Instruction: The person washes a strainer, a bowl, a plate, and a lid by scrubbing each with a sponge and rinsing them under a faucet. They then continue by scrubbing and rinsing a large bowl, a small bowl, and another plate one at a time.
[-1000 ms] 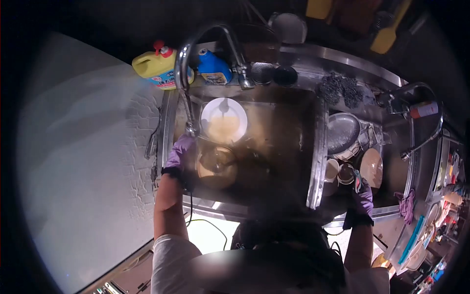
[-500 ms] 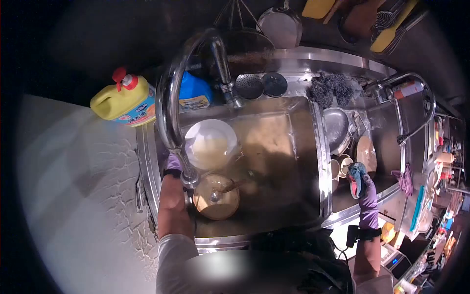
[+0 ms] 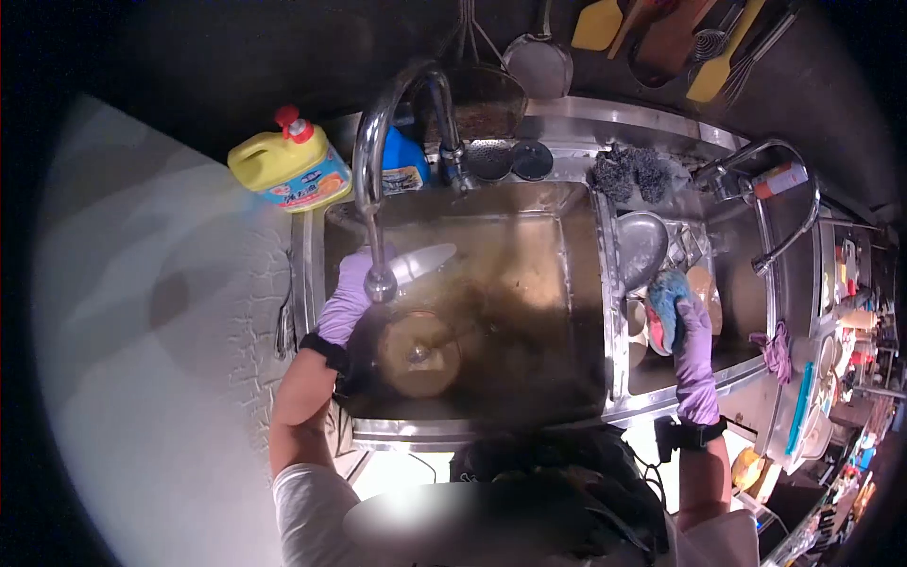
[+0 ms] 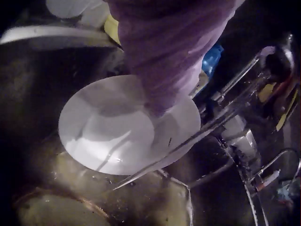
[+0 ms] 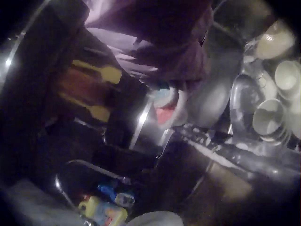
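Observation:
In a purple glove, my left hand [image 3: 348,288] grips a white plate [image 3: 423,264] by its left edge, beside the faucet in the left basin. The plate is tilted and looks narrow from the head; the left wrist view shows its broad face [image 4: 110,127], and the glove hides the fingertips. A round bowl [image 3: 420,357] sits in the murky water just below. Over the right basin my gloved right hand [image 3: 694,331] holds a bunched blue and red cloth [image 3: 668,304], which also shows in the right wrist view. Cups and dishes lie under and around it.
A tall curved faucet [image 3: 367,142] stands close to my left hand. The steel divider [image 3: 612,302] separates both basins. A yellow detergent jug [image 3: 288,168] and a blue bottle [image 3: 404,161] stand behind. A grey oval dish [image 3: 641,248] leans in the right basin.
My left hand has tipped up the plate that lay face up in the water. My right hand has moved forward over the dishes with the cloth. The head view has shifted.

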The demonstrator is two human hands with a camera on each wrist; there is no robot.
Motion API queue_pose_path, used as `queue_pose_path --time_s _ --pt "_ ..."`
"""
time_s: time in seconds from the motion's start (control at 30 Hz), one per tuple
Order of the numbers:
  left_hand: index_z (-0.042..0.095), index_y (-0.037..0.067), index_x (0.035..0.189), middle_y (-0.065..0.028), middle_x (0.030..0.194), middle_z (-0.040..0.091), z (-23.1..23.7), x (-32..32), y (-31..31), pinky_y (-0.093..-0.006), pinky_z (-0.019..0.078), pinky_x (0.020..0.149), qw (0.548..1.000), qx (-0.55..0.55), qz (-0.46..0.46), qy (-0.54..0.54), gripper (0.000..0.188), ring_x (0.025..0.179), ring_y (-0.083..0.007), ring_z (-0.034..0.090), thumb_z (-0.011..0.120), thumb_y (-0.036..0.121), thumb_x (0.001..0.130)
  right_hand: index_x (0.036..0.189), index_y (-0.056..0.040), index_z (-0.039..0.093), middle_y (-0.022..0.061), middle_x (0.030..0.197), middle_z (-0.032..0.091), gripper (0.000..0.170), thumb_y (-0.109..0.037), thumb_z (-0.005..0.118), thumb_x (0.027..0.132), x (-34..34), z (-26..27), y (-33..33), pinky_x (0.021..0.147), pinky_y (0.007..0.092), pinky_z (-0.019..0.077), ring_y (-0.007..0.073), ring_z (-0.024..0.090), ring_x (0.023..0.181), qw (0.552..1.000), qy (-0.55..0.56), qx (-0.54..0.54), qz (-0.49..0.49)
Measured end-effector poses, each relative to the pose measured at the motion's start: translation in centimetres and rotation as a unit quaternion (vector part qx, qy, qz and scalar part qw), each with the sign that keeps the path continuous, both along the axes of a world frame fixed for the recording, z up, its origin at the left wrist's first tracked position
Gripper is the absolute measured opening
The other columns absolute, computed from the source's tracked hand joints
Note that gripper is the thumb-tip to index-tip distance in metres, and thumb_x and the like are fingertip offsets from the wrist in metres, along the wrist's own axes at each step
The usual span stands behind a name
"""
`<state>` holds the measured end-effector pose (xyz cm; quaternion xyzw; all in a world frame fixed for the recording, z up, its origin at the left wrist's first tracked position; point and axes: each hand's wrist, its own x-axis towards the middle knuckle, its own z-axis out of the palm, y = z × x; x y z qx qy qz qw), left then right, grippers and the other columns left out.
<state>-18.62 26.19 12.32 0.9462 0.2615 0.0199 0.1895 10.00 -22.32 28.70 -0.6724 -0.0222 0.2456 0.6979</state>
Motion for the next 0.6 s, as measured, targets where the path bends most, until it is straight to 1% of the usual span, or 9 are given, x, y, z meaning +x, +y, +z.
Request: queue_pose_path --time_s 0.03,0.1,0.2,0.27,0.33,0.4,0.47,0.5,0.6 --pt "0.058 0.011 0.094 -0.0123 0.078 0.061 1.0 -0.6 -0.8 -0.0395 0.0494 0.062 0.997 -0.033 0.022 -0.068 0.024 0.070 -0.0310 0.061 0.054 0.030 0.079 0.120 0.0031 0.049 0.0098 0.109 0.059 0.033 -0.010 0.047 0.090 -0.3 1.3 1.8 0.086 0.0259 0.0459 0.0165 0.059 0.095 1.000 -0.012 -0.012 0.016" --pt "0.059 0.019 0.099 -0.0123 0.069 0.059 7.5 -1.1 -4.8 -0.0407 0.0492 0.052 0.995 0.057 0.008 -0.078 0.021 0.060 -0.0304 0.061 0.052 0.029 0.082 0.120 0.0024 0.050 0.0094 0.110 0.059 0.032 -0.008 0.049 0.090 -0.5 2.6 4.9 0.088 0.0255 0.0447 0.0153 0.058 0.097 0.996 0.005 -0.001 0.089" --pt "0.056 0.024 0.110 -0.0100 0.067 0.058 12.4 -1.9 -8.6 -0.0386 0.0483 0.046 0.956 0.246 -0.117 0.106 0.027 0.058 -0.0269 0.061 0.050 0.023 0.084 0.119 0.0014 0.051 0.0083 0.109 0.060 0.032 -0.008 0.052 0.088 -0.3 3.5 10.2 0.087 0.0250 0.0443 0.0143 0.057 0.097 0.962 -0.056 -0.008 0.266" --pt "0.053 0.026 0.115 -0.0074 0.068 0.058 15.0 -2.4 -10.5 -0.0355 0.0477 0.042 0.949 0.270 -0.119 0.114 0.032 0.055 -0.0224 0.060 0.048 0.018 0.084 0.119 -0.0021 0.051 0.0094 0.109 0.061 0.032 -0.010 0.053 0.088 0.3 1.1 13.7 0.087 0.0272 0.0451 0.0157 0.058 0.096 0.879 -0.287 -0.089 0.370" --pt "0.053 0.027 0.115 -0.0066 0.071 0.059 15.7 -3.3 -11.6 -0.0348 0.0479 0.042 0.948 0.279 -0.107 0.105 0.033 0.055 -0.0213 0.060 0.048 0.017 0.084 0.120 -0.0054 0.051 0.0154 0.107 0.061 0.033 -0.011 0.053 0.088 -2.0 4.7 17.6 0.086 0.0319 0.0464 0.0238 0.060 0.096 0.874 -0.166 -0.178 0.420" --pt "0.052 0.025 0.117 -0.0048 0.087 0.060 16.2 -4.8 -12.3 -0.0345 0.0494 0.047 0.956 0.262 -0.087 0.101 0.037 0.070 -0.0216 0.061 0.048 0.014 0.082 0.119 -0.0082 0.052 0.0196 0.105 0.060 0.033 -0.015 0.051 0.087 -2.9 4.1 21.3 0.083 0.0370 0.0472 0.0326 0.060 0.095 0.804 -0.356 -0.097 0.466" --pt "0.050 0.026 0.122 -0.0050 0.106 0.061 17.7 -6.1 -12.9 -0.0351 0.0524 0.056 0.967 0.213 -0.041 0.135 0.046 0.085 -0.0241 0.062 0.048 0.007 0.080 0.117 -0.0104 0.054 0.0193 0.102 0.060 0.032 -0.017 0.050 0.086 -2.9 1.4 25.2 0.081 0.0385 0.0475 0.0351 0.059 0.092 0.734 -0.478 -0.102 0.472" --pt "0.049 0.025 0.124 -0.0051 0.109 0.060 19.4 -6.0 -13.5 -0.0341 0.0528 0.059 0.957 0.212 -0.018 0.195 0.051 0.084 -0.0239 0.062 0.052 0.005 0.077 0.116 -0.0116 0.054 0.0191 0.101 0.060 0.032 -0.018 0.049 0.085 -2.9 0.4 26.9 0.079 0.0393 0.0476 0.0364 0.058 0.091 0.694 -0.534 -0.101 0.472" --pt "0.045 0.026 0.128 -0.0048 0.106 0.061 20.2 -8.4 -14.2 -0.0324 0.0527 0.061 0.967 0.242 -0.002 0.076 0.060 0.081 -0.0228 0.061 0.056 0.004 0.074 0.111 -0.0127 0.057 0.0187 0.098 0.061 0.029 -0.020 0.047 0.085 -3.4 -0.3 30.9 0.077 0.0432 0.0471 0.0369 0.058 0.088 0.642 -0.559 -0.172 0.495"
